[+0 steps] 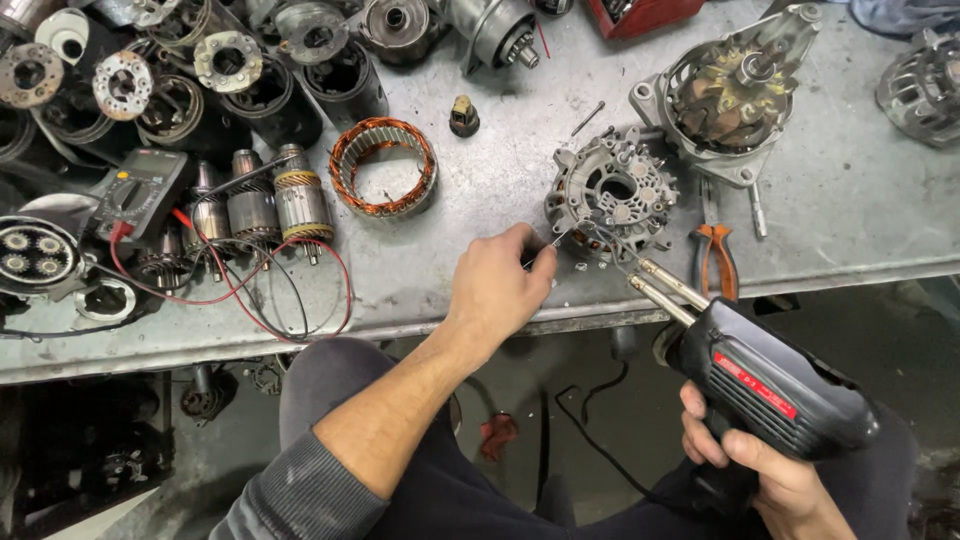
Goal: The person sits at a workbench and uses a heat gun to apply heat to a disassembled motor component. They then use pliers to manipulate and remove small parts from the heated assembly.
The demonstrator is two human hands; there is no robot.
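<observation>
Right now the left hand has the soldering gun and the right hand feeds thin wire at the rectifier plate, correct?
Hands are swapped. The head view shows the right hand gripping the soldering gun, and the left hand pinching the thin wire at the rectifier plate.

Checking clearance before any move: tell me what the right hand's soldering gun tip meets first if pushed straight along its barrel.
Probably the grey rectifier plate: the soldering gun in the right hand points up-left, its wire tip already at the plate's near edge. Depth is unclear; contact can't be confirmed.
</observation>
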